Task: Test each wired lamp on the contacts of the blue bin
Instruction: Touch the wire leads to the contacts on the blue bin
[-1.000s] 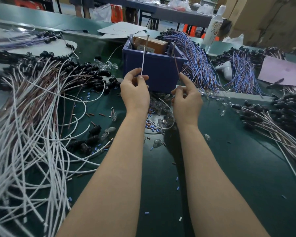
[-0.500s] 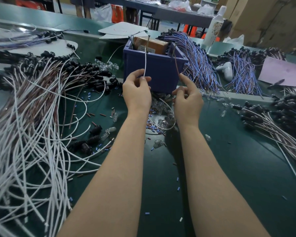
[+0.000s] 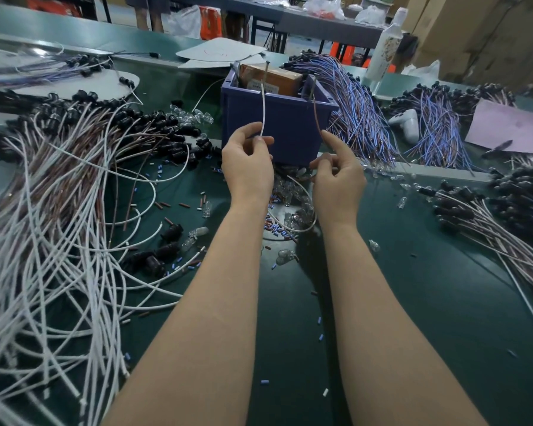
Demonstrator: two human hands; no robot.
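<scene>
before the blue bin (image 3: pixel 277 127), left hand (image 3: pixel 248 167) pinching white wire (image 3: pixel 262 112), right hand (image 3: pixel 339 179) holding brown wire (image 3: pixel 317 118), box label (image 3: pixel 260 86) unreadable

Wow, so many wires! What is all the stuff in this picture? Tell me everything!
blue bin: one, blue, mid-table behind the hands
cardboard box: one, orange-brown, inside the bin
white wire: one, white, left hand up to the bin top
brown wire: one, brown, right hand up to the bin top
wired lamps: a big pile, white and brown wires with black sockets, left side
blue wire bundles: two, blue-purple, right of the bin
glass bulbs: many, clear, loose between the hands
bottle: one, white, back right
paper sheet: one, pink, far right
table: one, dark green, under everything
left hand: one, pinches the white wire
right hand: one, holds the brown wire
</scene>
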